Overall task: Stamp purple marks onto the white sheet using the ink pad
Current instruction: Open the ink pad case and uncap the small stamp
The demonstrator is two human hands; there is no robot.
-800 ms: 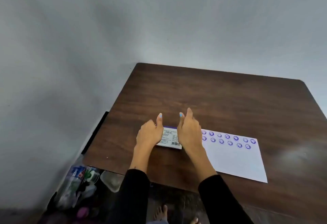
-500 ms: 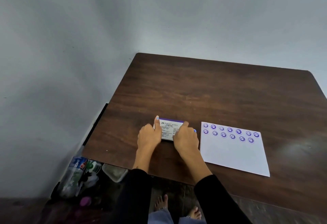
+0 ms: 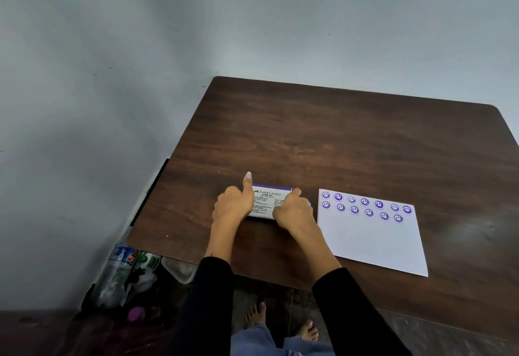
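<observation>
Dark wood-grain table (image 3: 351, 142) with rounded corners, pushed into a corner of plain grey-blue walls (image 3: 112, 74). Floor at lower left has a clutter of plastic bottles and bags (image 3: 126, 274), too dim to sort out; bare feet (image 3: 280, 323) show below the table edge. White sheet (image 3: 373, 240) lies flat on the table, right of the hands, near front edge, two rows of purple smiley marks (image 3: 365, 206) along its far side. Ink pad (image 3: 268, 201) is a white box with purple trim, printed label on top, small text unreadable, sitting on the table just left of the sheet; both ends covered by hands. Left hand (image 3: 234, 206) grips its left end, fingers curled, thumb straight up. Right hand (image 3: 295, 209) curled over its right end, fingertips hidden. No stamp visible. Black sleeves (image 3: 351, 310) on both forearms.
</observation>
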